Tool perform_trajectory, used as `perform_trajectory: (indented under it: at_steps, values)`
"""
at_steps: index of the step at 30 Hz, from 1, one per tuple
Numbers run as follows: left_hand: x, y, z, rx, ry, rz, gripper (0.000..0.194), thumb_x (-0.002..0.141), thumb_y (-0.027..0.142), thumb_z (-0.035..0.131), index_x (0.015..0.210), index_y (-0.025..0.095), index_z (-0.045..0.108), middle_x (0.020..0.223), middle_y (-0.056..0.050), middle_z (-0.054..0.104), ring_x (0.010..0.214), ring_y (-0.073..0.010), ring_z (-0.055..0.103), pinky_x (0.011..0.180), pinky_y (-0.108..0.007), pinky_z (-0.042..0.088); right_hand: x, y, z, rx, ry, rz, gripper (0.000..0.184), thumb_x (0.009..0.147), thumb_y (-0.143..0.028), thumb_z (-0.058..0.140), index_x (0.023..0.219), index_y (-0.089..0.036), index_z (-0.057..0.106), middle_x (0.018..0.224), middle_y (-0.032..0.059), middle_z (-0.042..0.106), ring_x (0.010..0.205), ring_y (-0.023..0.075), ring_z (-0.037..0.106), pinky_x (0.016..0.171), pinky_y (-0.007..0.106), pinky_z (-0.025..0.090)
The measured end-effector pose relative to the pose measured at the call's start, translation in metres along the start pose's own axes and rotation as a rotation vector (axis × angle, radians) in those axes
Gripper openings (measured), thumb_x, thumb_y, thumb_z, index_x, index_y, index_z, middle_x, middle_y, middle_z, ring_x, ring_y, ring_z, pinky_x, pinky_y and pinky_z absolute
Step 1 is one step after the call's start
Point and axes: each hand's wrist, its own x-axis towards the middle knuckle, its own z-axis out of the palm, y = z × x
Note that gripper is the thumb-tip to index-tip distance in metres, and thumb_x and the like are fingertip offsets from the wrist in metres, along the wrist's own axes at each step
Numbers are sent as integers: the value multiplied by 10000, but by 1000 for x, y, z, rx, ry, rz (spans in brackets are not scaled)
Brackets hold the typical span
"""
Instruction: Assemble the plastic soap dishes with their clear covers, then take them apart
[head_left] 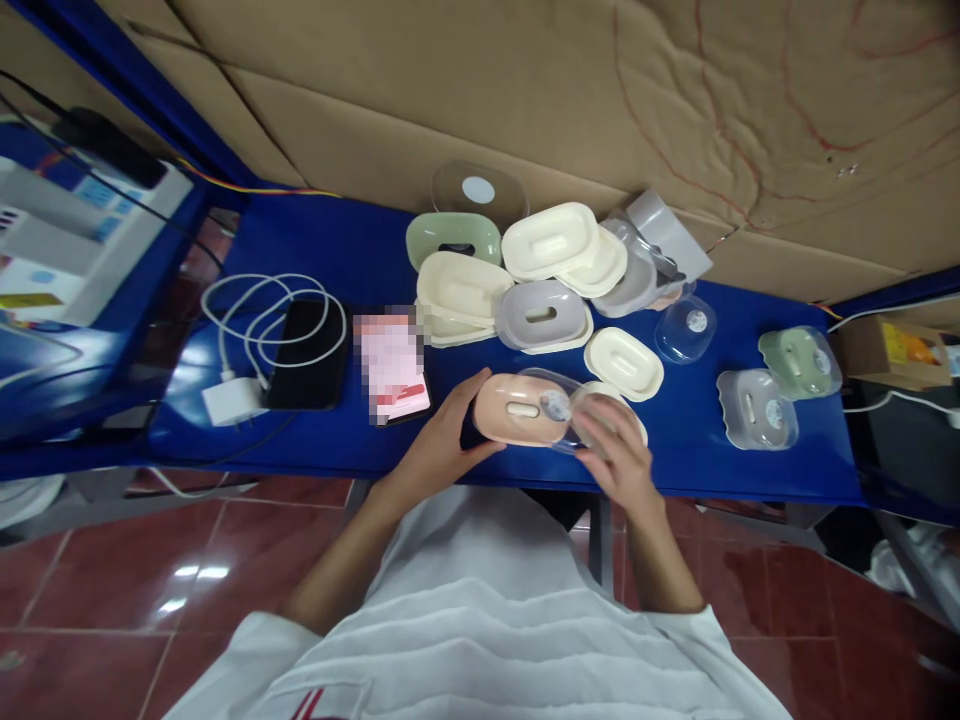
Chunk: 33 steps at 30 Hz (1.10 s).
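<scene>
While the fingers of the left hand (442, 442) close on the left end of the peach dish (496, 424) at the desk's (694, 455) near edge, the fingers of the right hand (626, 465) are partly curled at the clear cover (559, 405) overlapping it; blur obscures whether they grip. Relative to the peach dish, the lit phone (409, 395) lies left, the lilac dish (516, 312) beyond, and the grey covered dish (756, 412) well apart right.

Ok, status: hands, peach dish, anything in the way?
Left hand holding peach dish. Right hand at clear lid, blurred. Lid overlapping dish, off-centre. Cream tray partly behind right hand, possibly crowding.
</scene>
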Motion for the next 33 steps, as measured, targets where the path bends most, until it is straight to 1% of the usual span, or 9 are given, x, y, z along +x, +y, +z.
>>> perform_trajectory:
  at_steps: [2,7,10,14,17,21,25,30,33]
  values:
    - [0,-2,-1,-4,-15,2,989,976,422,848,1759,298,256,1756,-176,422,1612,-357,463,1328,-552,426,8,-9,9,76,-119,-30,567,1081,-332,655,1638,-326,549,1527,122,662,1443,327,629,1201,555,565]
    - [2,-1,-4,-4,-14,72,941,997,443,822,1754,318,277,1762,-174,403,1627,-360,438,1322,-568,430,25,-15,17,131,-205,-75,497,1079,-225,653,1570,-278,601,1564,116,644,1539,279,550,1316,574,466]
    - [3,0,-6,-7,-13,118,837,1015,406,803,1717,339,353,1788,-166,340,1652,-355,393,1322,-574,432,26,-16,17,152,-219,-78,435,1080,-221,635,1513,-266,645,1545,112,662,1522,274,575,1332,605,441]
    - [4,-4,-6,-61,-1,158,731,983,401,840,1611,323,473,1676,-170,490,1571,-350,507,1279,-585,488,23,-16,19,146,-245,-76,395,1069,-227,631,1456,-277,693,1526,105,674,1516,281,584,1332,639,425]
    - [3,-8,-4,-66,21,163,672,970,392,854,1545,311,514,1636,-178,522,1539,-361,541,1254,-612,508,21,-15,20,97,-272,-74,398,1073,-237,637,1464,-276,698,1554,109,654,1569,293,528,1331,638,420]
    - [1,-10,0,-35,13,155,712,959,363,869,1559,313,488,1661,-186,492,1559,-372,520,1260,-631,496,21,-15,19,39,-310,-102,436,1067,-292,691,1503,-287,674,1592,114,624,1636,318,432,1322,635,432]
    - [0,-8,3,21,10,131,752,975,342,854,1608,307,449,1709,-185,447,1596,-360,480,1282,-607,478,21,-16,21,44,-291,-108,477,1058,-313,719,1526,-260,640,1576,138,622,1655,323,397,1288,598,496]
    - [0,0,-3,50,89,123,739,944,477,877,1564,276,529,1616,-163,578,1518,-352,570,1261,-588,504,28,-14,25,-49,-305,-127,587,1056,-266,712,1622,-281,555,1676,140,532,1701,347,289,1306,607,472]
    - [-1,9,-8,60,129,126,768,943,528,865,1588,287,525,1591,-147,611,1486,-360,599,1252,-593,512,33,-13,23,-40,-281,-161,604,1062,-295,705,1642,-290,536,1711,125,503,1693,348,309,1308,601,470]
